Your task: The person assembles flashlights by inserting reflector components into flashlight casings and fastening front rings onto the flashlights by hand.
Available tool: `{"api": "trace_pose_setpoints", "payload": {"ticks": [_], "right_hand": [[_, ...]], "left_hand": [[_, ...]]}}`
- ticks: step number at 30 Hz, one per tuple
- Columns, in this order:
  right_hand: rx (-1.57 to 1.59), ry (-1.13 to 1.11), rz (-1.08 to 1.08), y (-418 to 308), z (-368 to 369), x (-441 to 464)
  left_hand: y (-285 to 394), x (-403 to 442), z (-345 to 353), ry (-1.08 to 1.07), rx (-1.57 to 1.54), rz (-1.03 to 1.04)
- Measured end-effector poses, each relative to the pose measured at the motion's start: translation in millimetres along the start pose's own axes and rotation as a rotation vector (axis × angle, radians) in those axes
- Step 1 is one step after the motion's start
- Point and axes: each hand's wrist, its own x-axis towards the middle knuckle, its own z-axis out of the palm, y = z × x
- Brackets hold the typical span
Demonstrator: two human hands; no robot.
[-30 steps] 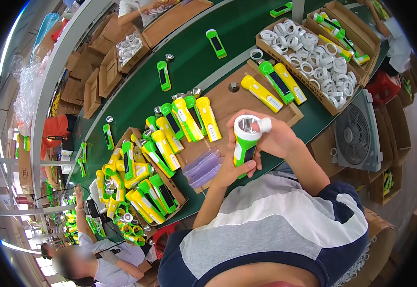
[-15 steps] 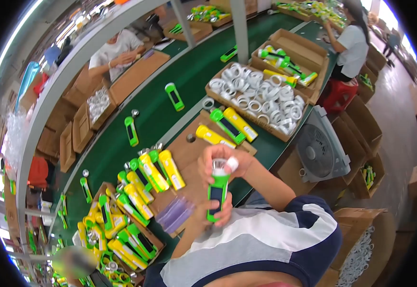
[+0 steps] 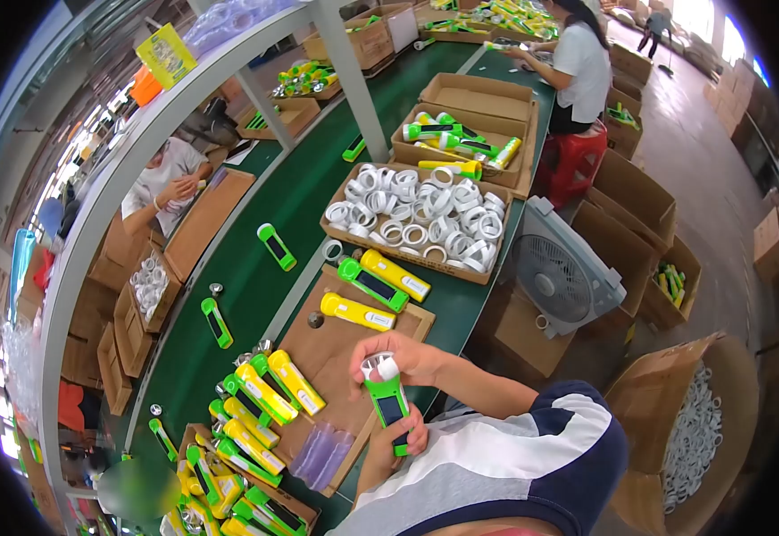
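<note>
A green flashlight (image 3: 390, 408) with a dark panel on its side is held upright, slightly tilted, in front of my chest. My left hand (image 3: 414, 434) is closed round its lower body. At the top, my right hand (image 3: 412, 355) curls its fingers about the silvery reflector head, with a white ring (image 3: 388, 367) in its grip against the head. Whether the ring touches the rim I cannot tell. Beyond my hands, a yellow flashlight (image 3: 358, 312) and a green one (image 3: 372, 284) lie on a cardboard sheet (image 3: 318, 308).
A cardboard box of white rings (image 3: 425, 253) stands on the green belt (image 3: 255, 277). Yellow and green flashlights (image 3: 255, 393) pile up at left beside purple plastic sleeves (image 3: 322, 456). A grey fan (image 3: 554, 268) stands right; a co-worker (image 3: 579, 67) sits beyond, another (image 3: 162, 183) across the belt.
The view has swung, so the belt and boxes sit further left. My hands still hold the flashlight and ring; the ring now appears in front of the flashlight's head instead of at its right side.
</note>
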Motion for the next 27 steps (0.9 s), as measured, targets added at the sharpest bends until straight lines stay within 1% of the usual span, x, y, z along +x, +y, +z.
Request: {"api": "trace_pose_setpoints", "payload": {"ticks": [2, 4, 5, 6, 7, 8, 9, 10, 11, 12, 13, 14, 15, 16, 17, 18, 19, 20, 21, 22, 23, 25, 27], "right_hand": [[-0.025, 0.069, 0.024, 1.2, 0.1, -4.3], [-0.018, 0.108, 0.070, 3.2, -6.8, -5.2], [-0.037, 0.108, 0.050, 1.9, -12.8, -7.9], [-0.041, 0.096, 0.047, 3.2, -19.4, -12.0], [-0.038, 0.074, 0.050, 6.0, -24.0, -13.4], [-0.273, 0.222, 0.039, 0.3, -21.8, -11.8], [-0.521, 0.352, 0.023, -5.9, -20.8, -11.6], [-0.639, 0.494, -0.024, 1.3, -31.9, -14.8], [-0.763, 0.640, -0.079, 12.2, -47.4, -19.4], [-0.898, 0.658, -0.175, 23.6, -66.3, -23.0], [-1.038, 0.674, -0.289, 28.7, -80.1, -26.8], [-1.070, 0.620, -0.299, 26.9, -80.9, -32.1], [-1.206, 0.615, -0.310, 31.6, -79.5, -36.3], [-1.341, 0.610, -0.329, 37.8, -78.7, -41.6], [-1.485, 0.599, -0.361, 40.8, -80.5, -45.0], [-1.442, 0.594, -0.369, 49.7, -80.4, -46.6], [-1.517, 0.548, -0.358, 55.8, -79.4, -49.5], [-1.589, 0.507, -0.354, 60.6, -79.1, -50.4], [-1.658, 0.472, -0.355, 64.0, -79.2, -48.8], [-1.643, 0.482, -0.328, 66.9, -78.8, -47.9], [-1.635, 0.521, -0.319, 70.4, -78.3, -47.9], [-1.633, 0.606, -0.336, 70.1, -84.0, -40.5], [-1.654, 0.580, -0.283, 66.3, -83.7, -39.5]], "left_hand": [[-2.0, -1.8, 1.9, 0.066, 0.011, 0.006], [-6.2, 1.7, -2.5, 0.122, 0.084, 0.013], [-10.4, 4.4, -4.9, 0.160, 0.109, 0.025], [-10.2, 6.6, -0.1, 0.194, 0.167, 0.031], [-8.8, 9.4, 9.1, 0.248, 0.298, 0.075], [-9.3, 16.0, 2.7, 0.441, 0.589, 0.118], [-4.8, 20.3, -17.4, 0.561, 0.763, 0.081], [12.7, 21.7, -17.7, 0.622, 0.797, 0.132], [22.4, 25.9, -35.9, 0.645, 0.650, 0.229], [44.2, 25.7, -38.5, 0.746, 0.737, 0.279], [63.1, 29.7, -57.0, 0.727, 0.759, 0.340], [89.1, 36.6, -70.9, 0.712, 0.743, 0.405], [117.8, 43.8, -74.0, 0.790, 0.740, 0.415], [146.3, 57.4, -119.5, 0.748, 0.998, 0.474], [176.3, 74.7, -141.6, 0.825, 1.006, 0.523], [207.2, 88.0, -161.2, 0.917, 1.069, 0.474], [238.9, 109.2, -208.7, 1.155, 1.393, 0.402], [264.3, 113.2, -201.9, 1.231, 1.481, 0.317], [288.5, 123.4, -216.4, 1.234, 1.438, 0.269], [307.8, 124.9, -224.4, 1.167, 1.512, 0.230], [314.6, 120.9, -215.7, 1.288, 1.643, 0.216], [334.5, 116.6, -242.3, 1.485, 1.737, 0.122], [343.7, 108.8, -291.5, 1.599, 1.682, -0.002]]}}
